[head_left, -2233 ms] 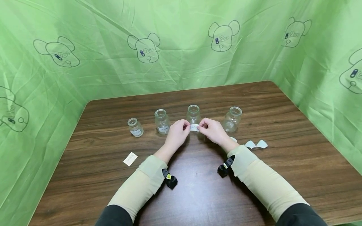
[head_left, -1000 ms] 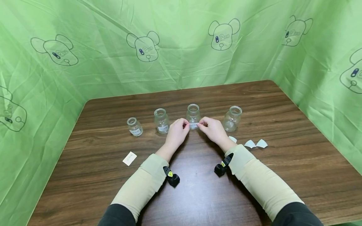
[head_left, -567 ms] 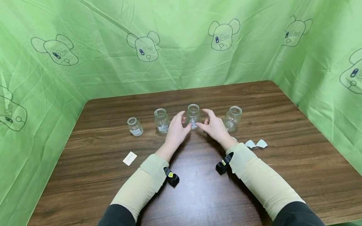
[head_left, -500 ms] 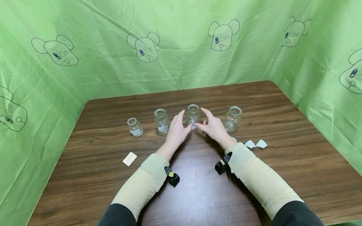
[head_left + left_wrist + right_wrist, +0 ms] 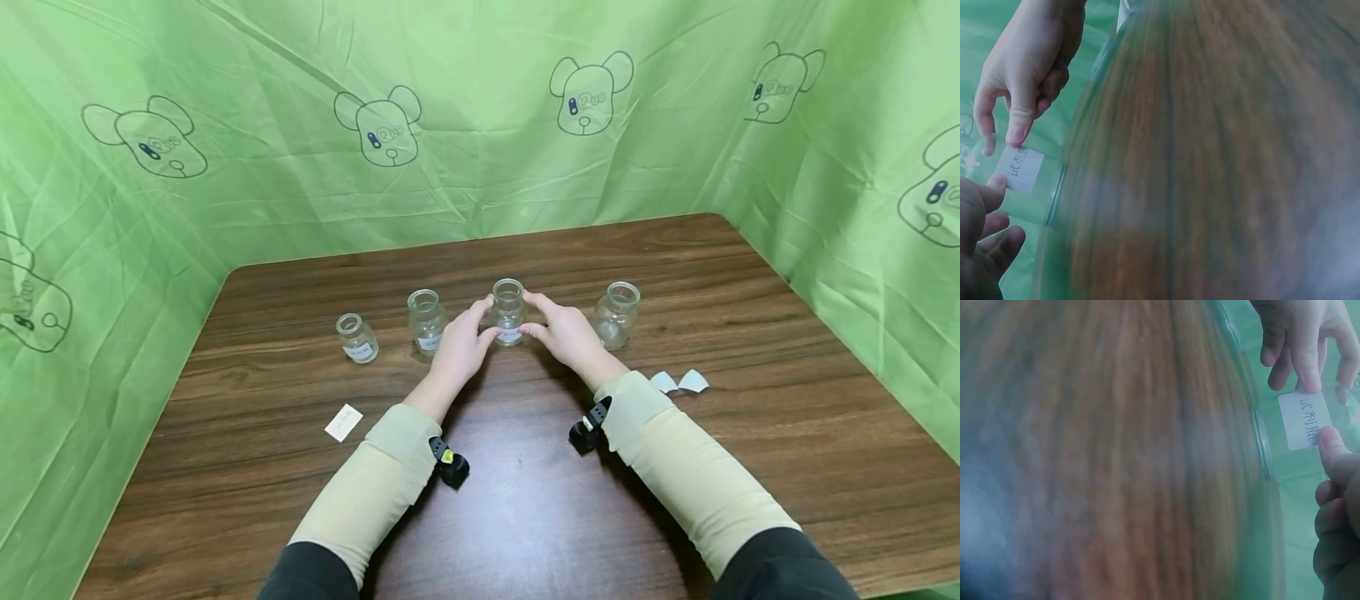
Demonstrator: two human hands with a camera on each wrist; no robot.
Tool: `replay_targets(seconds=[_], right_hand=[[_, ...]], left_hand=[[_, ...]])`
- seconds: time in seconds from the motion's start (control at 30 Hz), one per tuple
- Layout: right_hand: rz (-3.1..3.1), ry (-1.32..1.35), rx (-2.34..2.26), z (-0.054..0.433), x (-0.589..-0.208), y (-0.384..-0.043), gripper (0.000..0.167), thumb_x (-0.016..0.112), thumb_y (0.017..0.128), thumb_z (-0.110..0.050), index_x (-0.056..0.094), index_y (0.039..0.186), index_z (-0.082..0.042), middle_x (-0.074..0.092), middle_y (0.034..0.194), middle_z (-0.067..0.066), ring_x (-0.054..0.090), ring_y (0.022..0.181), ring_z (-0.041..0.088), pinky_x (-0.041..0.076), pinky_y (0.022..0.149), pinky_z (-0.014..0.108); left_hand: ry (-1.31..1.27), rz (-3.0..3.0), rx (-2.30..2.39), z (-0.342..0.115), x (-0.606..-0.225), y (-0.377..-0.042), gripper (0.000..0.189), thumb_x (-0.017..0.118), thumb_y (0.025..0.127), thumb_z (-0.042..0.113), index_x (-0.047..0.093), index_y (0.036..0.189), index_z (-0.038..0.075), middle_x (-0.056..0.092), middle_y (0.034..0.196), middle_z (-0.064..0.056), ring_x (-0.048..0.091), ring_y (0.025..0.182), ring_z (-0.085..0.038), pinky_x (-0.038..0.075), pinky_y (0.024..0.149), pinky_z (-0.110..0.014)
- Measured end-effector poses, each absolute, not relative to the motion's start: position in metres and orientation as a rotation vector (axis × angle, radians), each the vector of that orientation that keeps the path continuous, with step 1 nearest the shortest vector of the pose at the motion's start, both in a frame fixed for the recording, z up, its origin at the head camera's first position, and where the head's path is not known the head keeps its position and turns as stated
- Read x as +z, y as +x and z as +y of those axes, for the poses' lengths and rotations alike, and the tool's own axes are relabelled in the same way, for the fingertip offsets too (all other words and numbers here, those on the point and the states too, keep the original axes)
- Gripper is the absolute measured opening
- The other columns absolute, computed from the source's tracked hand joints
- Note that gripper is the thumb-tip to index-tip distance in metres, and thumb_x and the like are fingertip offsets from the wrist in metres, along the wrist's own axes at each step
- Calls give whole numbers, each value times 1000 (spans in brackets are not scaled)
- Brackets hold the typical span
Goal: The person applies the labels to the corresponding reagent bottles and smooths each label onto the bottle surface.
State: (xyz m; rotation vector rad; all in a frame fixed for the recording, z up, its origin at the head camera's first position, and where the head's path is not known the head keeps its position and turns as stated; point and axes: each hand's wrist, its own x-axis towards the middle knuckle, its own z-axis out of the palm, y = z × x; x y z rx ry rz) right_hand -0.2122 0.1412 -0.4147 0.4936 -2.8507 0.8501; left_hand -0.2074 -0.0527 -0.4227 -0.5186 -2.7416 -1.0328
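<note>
A small clear glass jar [image 5: 508,313] stands upright on the table, third from the left in a row. Across its lower front lies a white label [image 5: 509,335] with handwriting, also readable in part in the left wrist view as a paper label [image 5: 1021,170]. My left hand [image 5: 463,343] holds the jar from the left, thumb at the label's left end. From the right, my right hand [image 5: 567,335] holds it too, its thumb [image 5: 1330,442] pressing the label's other end. Both index fingers reach the jar's upper sides.
Two labelled jars, a small one [image 5: 357,339] and a larger one [image 5: 427,323], stand to the left. A jar [image 5: 616,316] without a visible label stands right. A written card [image 5: 344,423] lies front left; curled white paper pieces [image 5: 693,381] lie right, near my right sleeve.
The label, earlier pinched by its ends in front of the jar, now lies against the glass. My fingers have opened from it and moved in around the jar's sides.
</note>
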Motion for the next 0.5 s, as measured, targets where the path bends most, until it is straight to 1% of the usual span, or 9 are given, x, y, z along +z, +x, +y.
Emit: replay_targets(seconds=[0.1, 0.17, 0.2, 0.27, 0.3, 0.37, 0.4, 0.43, 0.5], right_hand=[[-2859, 519, 824, 142, -414, -212, 54, 64, 87, -34, 46, 135, -19, 62, 118, 14, 62, 99, 34, 48, 82, 48], [-2847, 533, 810, 143, -414, -212, 51, 63, 88, -32, 46, 135, -19, 62, 117, 15, 62, 99, 35, 48, 82, 48], [-2837, 540, 799, 144, -415, -211, 50, 63, 89, -30, 46, 135, -19, 63, 115, 16, 63, 96, 35, 48, 81, 48], [-2820, 548, 772, 145, -416, -210, 49, 63, 90, -25, 45, 136, -20, 67, 104, 17, 65, 84, 34, 50, 75, 47], [-2816, 552, 760, 145, -416, -209, 50, 63, 90, -22, 45, 137, -20, 67, 101, 17, 65, 76, 32, 50, 71, 46], [-2829, 554, 749, 145, -418, -208, 55, 64, 89, -17, 41, 139, -21, 67, 82, 16, 59, 61, 27, 49, 62, 43], [-2840, 553, 750, 145, -419, -208, 58, 65, 88, -17, 39, 140, -21, 65, 74, 14, 55, 55, 24, 48, 59, 42], [-2854, 550, 763, 145, -420, -207, 62, 67, 87, -18, 37, 141, -21, 62, 67, 12, 51, 53, 22, 46, 57, 40], [-2875, 544, 801, 143, -421, -206, 69, 70, 84, -23, 33, 142, -21, 58, 63, 10, 50, 52, 21, 44, 55, 39]], left_hand=[[-526, -2746, -1010, -55, -420, -207, 47, 63, 90, 19, 48, 134, 14, 53, 133, -2, 58, 110, -22, 46, 91, -38], [-535, -2748, -995, -56, -419, -207, 45, 62, 90, 18, 49, 133, 14, 52, 134, -2, 59, 109, -22, 46, 91, -38], [-537, -2752, -987, -56, -418, -207, 44, 61, 91, 18, 49, 133, 14, 53, 133, -2, 60, 107, -22, 47, 90, -38], [-545, -2762, -971, -57, -418, -206, 43, 60, 91, 18, 49, 133, 14, 53, 133, -3, 61, 106, -23, 47, 89, -38], [-545, -2768, -964, -57, -418, -206, 43, 60, 92, 17, 48, 133, 14, 54, 131, -3, 61, 107, -23, 47, 89, -38], [-534, -2787, -960, -56, -418, -206, 44, 59, 92, 12, 47, 134, 15, 56, 129, -5, 59, 109, -24, 47, 89, -39], [-525, -2802, -961, -56, -419, -206, 45, 59, 92, 10, 46, 135, 15, 57, 128, -5, 59, 110, -24, 47, 89, -39], [-521, -2815, -967, -56, -419, -205, 48, 60, 91, 9, 45, 136, 16, 58, 128, -6, 58, 110, -25, 47, 89, -40], [-515, -2838, -989, -55, -420, -205, 56, 62, 87, 7, 40, 138, 16, 58, 127, -9, 58, 110, -26, 47, 88, -41]])
